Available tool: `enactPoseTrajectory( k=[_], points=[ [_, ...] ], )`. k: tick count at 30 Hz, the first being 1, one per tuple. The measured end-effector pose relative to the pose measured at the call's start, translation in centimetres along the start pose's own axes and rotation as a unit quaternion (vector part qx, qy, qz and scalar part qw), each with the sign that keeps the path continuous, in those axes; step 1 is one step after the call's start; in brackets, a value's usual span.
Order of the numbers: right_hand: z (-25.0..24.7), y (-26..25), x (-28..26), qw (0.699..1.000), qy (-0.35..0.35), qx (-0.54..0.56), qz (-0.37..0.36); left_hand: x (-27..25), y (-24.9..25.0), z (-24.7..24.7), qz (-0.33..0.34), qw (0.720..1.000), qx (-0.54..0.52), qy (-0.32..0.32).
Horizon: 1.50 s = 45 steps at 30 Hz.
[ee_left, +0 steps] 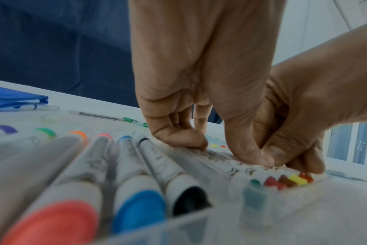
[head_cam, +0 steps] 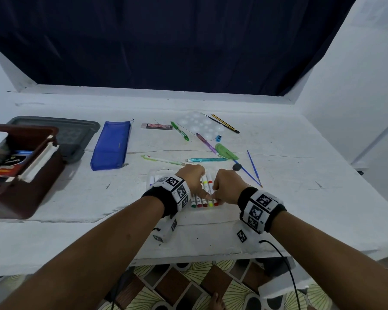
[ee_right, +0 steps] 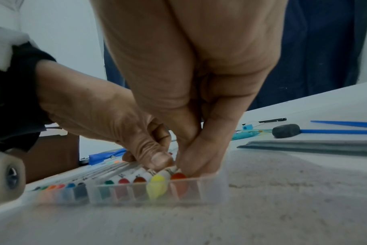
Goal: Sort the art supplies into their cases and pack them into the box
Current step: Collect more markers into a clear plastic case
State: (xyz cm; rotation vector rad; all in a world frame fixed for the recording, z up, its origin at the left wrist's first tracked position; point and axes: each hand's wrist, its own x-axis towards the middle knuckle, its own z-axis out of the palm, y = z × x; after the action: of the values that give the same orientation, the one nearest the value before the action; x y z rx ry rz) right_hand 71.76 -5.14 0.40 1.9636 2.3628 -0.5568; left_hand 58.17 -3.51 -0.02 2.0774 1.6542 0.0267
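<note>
A clear marker case (head_cam: pixel 221 207) lies near the table's front edge, filled with a row of white markers (head_cam: pixel 198 202) with coloured caps. The yellow marker (ee_right: pixel 157 180) pokes over the case's near wall (ee_right: pixel 212 190). My left hand (head_cam: pixel 194 181) hovers over the row with fingers curled, its thumb (ee_right: pixel 159 160) pressing down on the barrels beside the yellow one. My right hand (head_cam: pixel 226 186) pinches thumb and forefinger onto the orange-red marker (ee_right: pixel 178 176) at the row's right end. Blurred near markers (ee_left: pixel 136 207) fill the left wrist view.
A brown box (head_cam: pixel 31 198) stands at the left with a grey lid (head_cam: pixel 76 135) behind it. A blue pouch (head_cam: pixel 112 146), eraser (head_cam: pixel 156 126), white palette (head_cam: pixel 199 125), pens, a pencil (head_cam: pixel 225 123), sharpener (head_cam: pixel 218 137), green protractor (head_cam: pixel 226 151) and blue brushes (head_cam: pixel 253 166) lie beyond the hands.
</note>
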Motion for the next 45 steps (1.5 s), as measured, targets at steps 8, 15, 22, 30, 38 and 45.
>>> enactPoseTrajectory(
  k=[8,15,22,30,38,45],
  points=[
    [-1.0,0.4,-0.1,0.998,-0.059,0.032,0.001,0.3,-0.4,0.2,0.010,1.000,-0.014,0.005],
    [-2.2,2.5,0.9,0.993,-0.081,0.089,-0.017,0.4,-0.7,0.0,0.018,1.000,-0.009,-0.023],
    [-2.0,2.3,0.6,0.989,-0.120,0.075,-0.042,0.6,-0.8,0.8,0.018,1.000,0.003,0.010],
    [-2.0,1.4,1.9,0.989,-0.119,-0.017,-0.092,0.3,0.1,0.6,0.006,0.999,0.031,0.020],
    [-3.7,3.3,3.9,0.984,-0.148,-0.001,-0.101,-0.8,-0.8,-2.1,0.009,0.999,-0.037,-0.029],
    [-6.8,-0.1,7.3,0.985,-0.059,0.016,-0.159,-1.6,-8.0,-6.7,-0.120,0.977,-0.127,0.118]
  ],
)
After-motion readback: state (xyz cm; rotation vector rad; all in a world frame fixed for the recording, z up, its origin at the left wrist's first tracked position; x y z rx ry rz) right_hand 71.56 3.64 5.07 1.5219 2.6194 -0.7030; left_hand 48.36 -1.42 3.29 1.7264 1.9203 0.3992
